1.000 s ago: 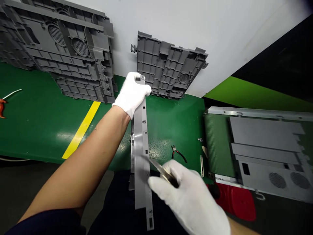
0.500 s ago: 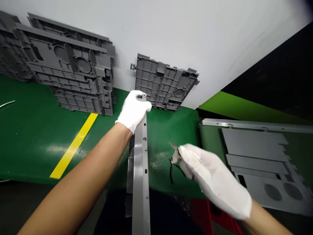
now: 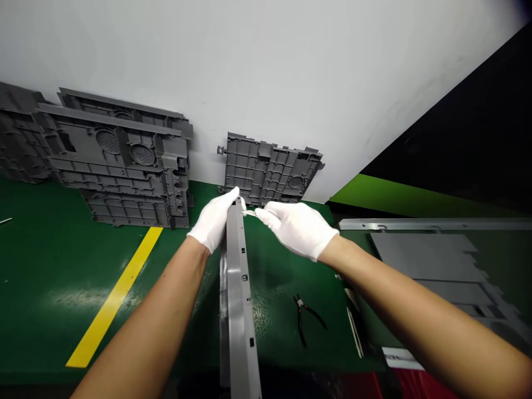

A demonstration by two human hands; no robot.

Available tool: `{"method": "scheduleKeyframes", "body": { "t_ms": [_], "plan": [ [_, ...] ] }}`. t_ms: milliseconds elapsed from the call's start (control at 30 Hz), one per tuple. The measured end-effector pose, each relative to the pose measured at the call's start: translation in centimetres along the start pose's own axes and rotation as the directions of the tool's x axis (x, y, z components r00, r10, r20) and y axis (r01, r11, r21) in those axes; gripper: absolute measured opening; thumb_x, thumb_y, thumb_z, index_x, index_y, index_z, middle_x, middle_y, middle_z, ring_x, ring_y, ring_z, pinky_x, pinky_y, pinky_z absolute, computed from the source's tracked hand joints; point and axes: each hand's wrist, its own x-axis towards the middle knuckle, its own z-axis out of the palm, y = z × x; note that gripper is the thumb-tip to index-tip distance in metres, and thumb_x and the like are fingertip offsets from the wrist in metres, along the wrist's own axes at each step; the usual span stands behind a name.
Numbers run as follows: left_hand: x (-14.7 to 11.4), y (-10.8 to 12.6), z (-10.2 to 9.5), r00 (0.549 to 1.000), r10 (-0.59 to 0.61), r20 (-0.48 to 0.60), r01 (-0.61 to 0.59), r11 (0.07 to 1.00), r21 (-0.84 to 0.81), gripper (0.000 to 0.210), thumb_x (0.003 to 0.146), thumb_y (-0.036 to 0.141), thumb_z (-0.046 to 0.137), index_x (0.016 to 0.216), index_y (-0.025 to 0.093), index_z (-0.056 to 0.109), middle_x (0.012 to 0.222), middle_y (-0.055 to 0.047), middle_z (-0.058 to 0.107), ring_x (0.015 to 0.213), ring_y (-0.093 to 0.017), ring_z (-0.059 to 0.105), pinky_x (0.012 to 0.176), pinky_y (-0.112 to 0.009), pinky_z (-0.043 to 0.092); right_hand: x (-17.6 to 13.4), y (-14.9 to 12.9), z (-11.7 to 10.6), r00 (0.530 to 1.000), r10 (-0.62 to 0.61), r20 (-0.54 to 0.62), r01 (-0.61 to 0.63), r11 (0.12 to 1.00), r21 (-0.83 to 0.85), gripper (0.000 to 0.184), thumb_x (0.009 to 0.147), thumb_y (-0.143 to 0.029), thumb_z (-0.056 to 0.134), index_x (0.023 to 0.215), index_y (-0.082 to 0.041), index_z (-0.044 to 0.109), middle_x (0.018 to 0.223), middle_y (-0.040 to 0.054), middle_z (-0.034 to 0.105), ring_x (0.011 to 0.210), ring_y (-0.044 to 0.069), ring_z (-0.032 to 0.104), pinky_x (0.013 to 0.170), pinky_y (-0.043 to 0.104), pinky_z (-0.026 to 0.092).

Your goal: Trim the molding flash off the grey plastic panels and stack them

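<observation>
My left hand, in a white glove, is closed around the far end of a long grey plastic panel. The panel stands on edge and runs toward me, with small square holes along its narrow side. My right hand, also gloved, pinches a small metal blade. The blade's tip points left and meets the panel's far edge beside my left fingers; whether it cuts in, I cannot tell. Most of the blade is hidden by the glove. Cutting pliers with dark handles lie spread on the green table.
Grey moulded panels lean against the white wall at left, and a smaller ribbed panel behind my hands. Yellow tape crosses the table. At right, a flat grey panel lies near a metal rail.
My right hand has moved up and left with the blade, from above the pliers to the panel's far end. My left hand keeps its hold. The view has tilted upward.
</observation>
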Motion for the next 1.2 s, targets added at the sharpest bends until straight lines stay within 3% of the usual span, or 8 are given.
{"method": "scheduleKeyframes", "body": {
  "t_ms": [167,333,500,1000,1200],
  "plan": [
    [0.2,-0.4,0.8,0.995,-0.072,-0.076,0.062,0.99,-0.127,0.038,0.075,0.054,0.077,0.069,0.021,0.06,0.062,0.001,0.058,0.05,-0.012,0.047,0.05,-0.03,0.035,1.4,-1.2,-0.4,0.996,0.079,0.043,-0.068,0.976,-0.209,0.063,0.101,-0.067,0.019,0.095,-0.026,0.066,0.08,0.003,0.07,0.07,0.019,0.063,0.066,0.029,0.042],
    [0.0,-0.5,0.7,0.995,-0.07,-0.074,0.061,0.991,-0.121,0.04,0.074,0.056,0.076,0.068,0.021,0.058,0.062,0.0,0.056,0.05,-0.013,0.046,0.047,-0.029,0.035,0.7,-2.1,-0.6,0.996,0.074,0.047,-0.055,0.946,-0.32,0.064,0.102,-0.064,0.018,0.1,-0.025,0.069,0.076,0.0057,0.07,0.068,0.022,0.066,0.068,0.033,0.047],
    [0.3,-1.1,0.5,0.996,-0.051,-0.067,0.043,0.993,-0.111,0.041,0.072,0.058,0.077,0.069,0.022,0.058,0.062,-0.001,0.056,0.052,-0.014,0.048,0.049,-0.03,0.038,0.2,-2.9,-0.6,0.996,0.07,0.054,-0.043,0.917,-0.396,0.062,0.103,-0.062,0.023,0.106,-0.022,0.07,0.08,0.0109,0.073,0.081,0.028,0.071,0.075,0.038,0.049],
    [1.0,-1.7,1.1,0.998,0.025,-0.052,-0.028,0.998,-0.061,0.038,0.074,0.057,0.075,0.07,0.021,0.061,0.069,-0.003,0.062,0.062,-0.018,0.055,0.061,-0.034,0.049,-0.5,-3.3,-1.4,0.998,0.046,0.04,-0.025,0.908,-0.418,0.055,0.104,-0.055,0.032,0.105,-0.019,0.074,0.079,0.0129,0.073,0.086,0.031,0.072,0.076,0.041,0.052],
    [1.1,-1.8,1.2,0.999,0.026,-0.039,-0.029,0.997,-0.068,0.036,0.079,0.052,0.073,0.068,0.021,0.06,0.069,-0.003,0.06,0.061,-0.017,0.053,0.06,-0.033,0.046,-0.7,-3.6,-1.6,0.997,0.068,0.041,-0.046,0.912,-0.407,0.055,0.103,-0.056,0.037,0.106,-0.016,0.074,0.083,0.0149,0.075,0.091,0.03,0.073,0.078,0.039,0.052]
  ]
}}
